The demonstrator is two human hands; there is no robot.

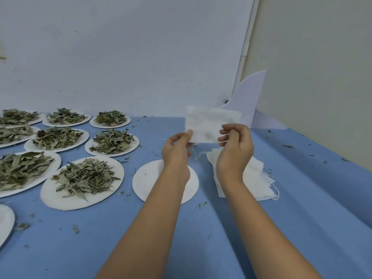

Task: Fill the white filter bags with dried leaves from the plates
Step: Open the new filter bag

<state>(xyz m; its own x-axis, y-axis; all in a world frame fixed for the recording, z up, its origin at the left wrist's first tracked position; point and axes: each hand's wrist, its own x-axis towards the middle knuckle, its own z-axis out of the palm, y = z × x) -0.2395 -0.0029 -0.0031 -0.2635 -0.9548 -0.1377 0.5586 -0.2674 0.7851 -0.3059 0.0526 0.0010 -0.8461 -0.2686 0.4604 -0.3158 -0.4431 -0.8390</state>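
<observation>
I hold one white filter bag [207, 122] up above the blue table, flat and upright. My left hand [178, 150] pinches its lower left corner and my right hand [235, 149] pinches its lower right edge. A thin string hangs below the bag. Under my right wrist lies a stack of white filter bags [255, 184] with strings trailing to the right. Below my left forearm sits a bare white plate [147, 182]. To its left a white plate [56, 200] carries a heap of dried green leaves [86, 178].
Several more white plates with dried leaves [112, 140] fill the left side of the blue table [302, 198]. Part of another bare plate [5, 222] shows at the left edge. Leaf crumbs are scattered about. A white board [247, 99] leans at the back right by the wall.
</observation>
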